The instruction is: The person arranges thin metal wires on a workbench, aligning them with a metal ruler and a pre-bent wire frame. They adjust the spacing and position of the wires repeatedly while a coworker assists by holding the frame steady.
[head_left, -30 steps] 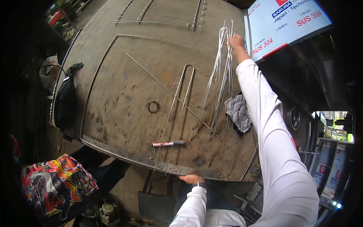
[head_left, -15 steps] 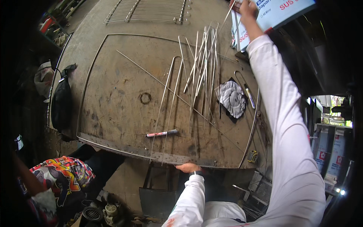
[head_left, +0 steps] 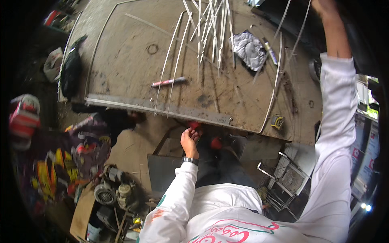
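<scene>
My right hand (head_left: pixel 323 6) is raised at the top right, partly cut off by the picture's edge. From it hang the two legs of a bent metal rod (head_left: pixel 300 29), above the table's right side. My left hand (head_left: pixel 189 143) is just off the table's front edge, fingers loosely curled with nothing visible in them. Several thin bent metal rods (head_left: pixel 212 34) lie in a bundle on the worktable (head_left: pixel 125 60). Nearer the front are a bent rod (head_left: pixel 164 67) and a red-and-dark marker (head_left: pixel 168 82). A grey crumpled cloth (head_left: pixel 248 47) sits beside a second marker (head_left: pixel 270 52).
A thin metal frame (head_left: pixel 95 50) lines the tabletop. A yellow tape measure (head_left: pixel 277 121) lies at the front right corner. A person in a patterned shirt (head_left: pixel 60 162) is at the left, near motors (head_left: pixel 125 193) on the floor. A white metal stand (head_left: pixel 288 178) stands lower right.
My left hand has come off the table edge toward me. My right hand has moved right from beside the blue-and-white package, with the bent rod. The view has tilted down.
</scene>
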`<state>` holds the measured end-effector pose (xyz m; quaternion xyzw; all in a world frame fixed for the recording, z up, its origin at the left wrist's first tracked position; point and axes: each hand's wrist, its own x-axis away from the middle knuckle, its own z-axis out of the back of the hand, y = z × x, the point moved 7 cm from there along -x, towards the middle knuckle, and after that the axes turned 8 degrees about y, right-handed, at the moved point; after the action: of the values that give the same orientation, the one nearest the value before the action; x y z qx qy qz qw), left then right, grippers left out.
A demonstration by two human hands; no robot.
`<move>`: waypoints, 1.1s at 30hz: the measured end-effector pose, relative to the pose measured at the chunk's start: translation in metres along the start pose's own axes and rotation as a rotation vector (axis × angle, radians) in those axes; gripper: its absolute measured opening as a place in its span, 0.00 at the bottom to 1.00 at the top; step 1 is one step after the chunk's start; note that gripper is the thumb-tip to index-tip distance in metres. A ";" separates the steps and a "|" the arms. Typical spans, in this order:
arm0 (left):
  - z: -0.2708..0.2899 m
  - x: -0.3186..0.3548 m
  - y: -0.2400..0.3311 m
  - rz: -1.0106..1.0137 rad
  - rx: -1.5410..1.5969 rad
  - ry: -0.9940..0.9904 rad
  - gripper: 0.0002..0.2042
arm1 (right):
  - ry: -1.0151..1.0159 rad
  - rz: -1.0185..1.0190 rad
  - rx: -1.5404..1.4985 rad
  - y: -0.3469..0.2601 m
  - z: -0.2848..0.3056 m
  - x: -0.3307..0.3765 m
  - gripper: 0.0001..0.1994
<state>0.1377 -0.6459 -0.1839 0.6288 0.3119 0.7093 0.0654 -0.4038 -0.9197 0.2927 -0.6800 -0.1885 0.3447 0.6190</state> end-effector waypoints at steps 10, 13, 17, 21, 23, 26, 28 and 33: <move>-0.044 0.188 0.065 -0.251 -0.452 -0.674 0.17 | 0.111 -0.637 -0.237 0.211 0.021 0.270 0.11; -0.026 0.188 0.060 -0.482 -0.404 -0.570 0.11 | -0.059 -0.635 -0.325 0.204 -0.006 0.305 0.20; 0.005 0.196 0.077 -0.612 -0.354 -0.414 0.10 | -0.117 -0.379 0.012 0.233 -0.020 0.307 0.28; 0.054 0.186 0.098 -0.749 -0.267 -0.206 0.10 | -0.072 -0.179 0.498 0.278 -0.044 0.285 0.30; 0.079 0.181 0.109 -0.798 -0.262 -0.108 0.10 | -0.076 -0.128 0.760 0.276 -0.076 0.269 0.36; 0.104 0.175 0.118 -0.759 -0.256 0.012 0.10 | -0.097 -0.134 0.876 0.285 -0.123 0.223 0.58; 0.099 0.159 0.121 -0.740 -0.217 -0.021 0.11 | -0.037 -0.197 0.947 0.326 -0.118 0.153 0.74; 0.108 0.130 0.135 -0.647 -0.155 0.004 0.11 | -0.227 -0.502 0.982 0.359 -0.171 0.095 0.89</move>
<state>0.2532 -0.6515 -0.0006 0.4889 0.4406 0.6746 0.3343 -0.2791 -1.0352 -0.0791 -0.2051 -0.2275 0.3054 0.9016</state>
